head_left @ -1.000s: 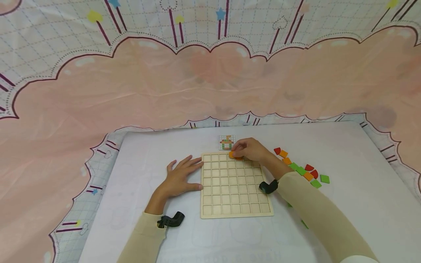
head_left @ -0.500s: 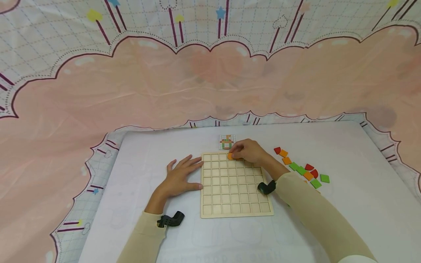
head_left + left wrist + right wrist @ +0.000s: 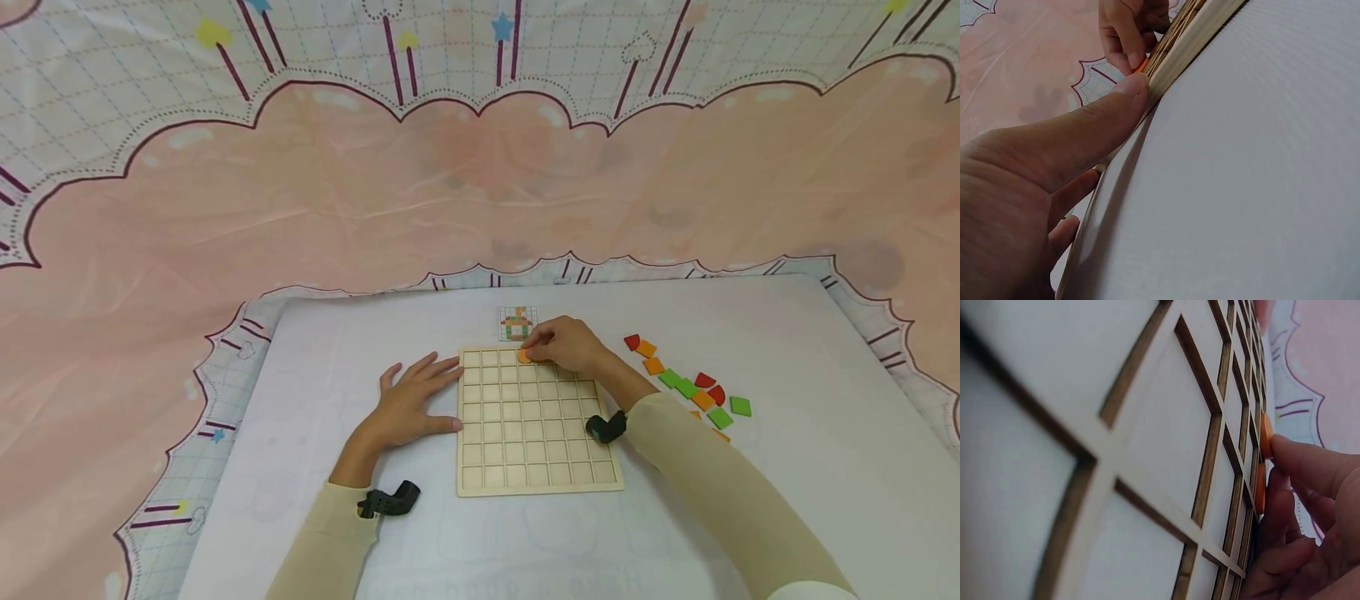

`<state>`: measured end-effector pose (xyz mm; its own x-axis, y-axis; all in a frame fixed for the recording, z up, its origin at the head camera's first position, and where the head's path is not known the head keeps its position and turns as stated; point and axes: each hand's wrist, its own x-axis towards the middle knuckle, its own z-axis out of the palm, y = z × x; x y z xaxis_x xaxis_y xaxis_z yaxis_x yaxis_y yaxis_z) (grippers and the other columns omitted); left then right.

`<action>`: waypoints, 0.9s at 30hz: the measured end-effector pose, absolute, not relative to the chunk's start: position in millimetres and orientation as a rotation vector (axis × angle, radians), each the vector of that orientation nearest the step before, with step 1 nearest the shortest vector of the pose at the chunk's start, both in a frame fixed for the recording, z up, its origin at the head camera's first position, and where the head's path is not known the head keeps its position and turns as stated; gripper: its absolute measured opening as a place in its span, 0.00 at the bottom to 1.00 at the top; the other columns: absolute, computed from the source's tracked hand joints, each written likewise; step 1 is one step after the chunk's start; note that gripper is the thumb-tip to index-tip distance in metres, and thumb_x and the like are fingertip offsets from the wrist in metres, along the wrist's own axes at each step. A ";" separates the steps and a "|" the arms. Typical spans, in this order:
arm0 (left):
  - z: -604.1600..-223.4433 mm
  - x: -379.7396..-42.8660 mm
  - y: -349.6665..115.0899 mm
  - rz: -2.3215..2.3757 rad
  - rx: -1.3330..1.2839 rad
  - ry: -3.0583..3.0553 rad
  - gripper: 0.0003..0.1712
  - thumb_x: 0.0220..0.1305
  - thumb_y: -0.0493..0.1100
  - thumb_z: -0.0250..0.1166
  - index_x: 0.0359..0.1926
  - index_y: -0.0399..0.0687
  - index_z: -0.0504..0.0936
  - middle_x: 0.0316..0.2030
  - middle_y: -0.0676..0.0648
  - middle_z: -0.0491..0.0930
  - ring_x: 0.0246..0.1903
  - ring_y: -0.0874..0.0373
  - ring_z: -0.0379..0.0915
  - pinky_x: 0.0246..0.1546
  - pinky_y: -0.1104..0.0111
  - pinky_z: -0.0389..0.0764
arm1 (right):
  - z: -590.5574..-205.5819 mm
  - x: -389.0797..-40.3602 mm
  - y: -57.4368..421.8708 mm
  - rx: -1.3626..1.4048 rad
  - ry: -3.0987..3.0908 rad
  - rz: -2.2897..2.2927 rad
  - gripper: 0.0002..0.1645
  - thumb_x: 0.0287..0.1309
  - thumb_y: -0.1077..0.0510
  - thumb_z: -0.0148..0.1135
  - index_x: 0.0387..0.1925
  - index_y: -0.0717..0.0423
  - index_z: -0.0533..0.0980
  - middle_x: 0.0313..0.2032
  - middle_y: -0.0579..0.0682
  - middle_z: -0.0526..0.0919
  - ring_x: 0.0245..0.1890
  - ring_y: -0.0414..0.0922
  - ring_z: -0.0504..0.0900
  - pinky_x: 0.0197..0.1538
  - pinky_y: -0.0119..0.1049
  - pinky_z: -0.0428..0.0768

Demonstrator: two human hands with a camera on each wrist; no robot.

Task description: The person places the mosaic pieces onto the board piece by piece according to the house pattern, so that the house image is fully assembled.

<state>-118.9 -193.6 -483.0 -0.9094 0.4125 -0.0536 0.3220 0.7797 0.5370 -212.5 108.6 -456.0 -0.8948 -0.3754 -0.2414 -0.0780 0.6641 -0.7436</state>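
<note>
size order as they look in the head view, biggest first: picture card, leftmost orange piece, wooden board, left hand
1. Wooden board
2. Left hand
3. Picture card
4. Leftmost orange piece

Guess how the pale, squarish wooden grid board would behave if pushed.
The pale wooden grid board looks stiff, since its edges run straight. Being thin, it is probably light for its width. Flat on the smooth-looking white tabletop, it would likely slide rather than tip, though the left hand at its edge might steady it.
</note>
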 end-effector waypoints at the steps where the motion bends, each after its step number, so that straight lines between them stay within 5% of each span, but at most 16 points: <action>1: -483.0 -119.0 -193.7 0.801 0.582 2.803 0.51 0.53 0.66 0.75 0.76 0.61 0.67 0.78 0.56 0.60 0.81 0.49 0.42 0.73 0.36 0.31 | -456.3 -212.8 108.3 -0.356 2.509 -1.093 0.04 0.62 0.51 0.71 0.37 0.45 0.88 0.37 0.46 0.86 0.40 0.47 0.77 0.47 0.40 0.72; 27: -482.8 -119.3 -194.2 0.805 0.582 2.802 0.51 0.53 0.65 0.75 0.76 0.61 0.67 0.78 0.56 0.61 0.81 0.49 0.42 0.73 0.36 0.31 | -453.0 -214.1 106.4 -0.331 2.540 -1.075 0.04 0.58 0.52 0.75 0.33 0.47 0.89 0.36 0.46 0.87 0.40 0.46 0.78 0.45 0.39 0.73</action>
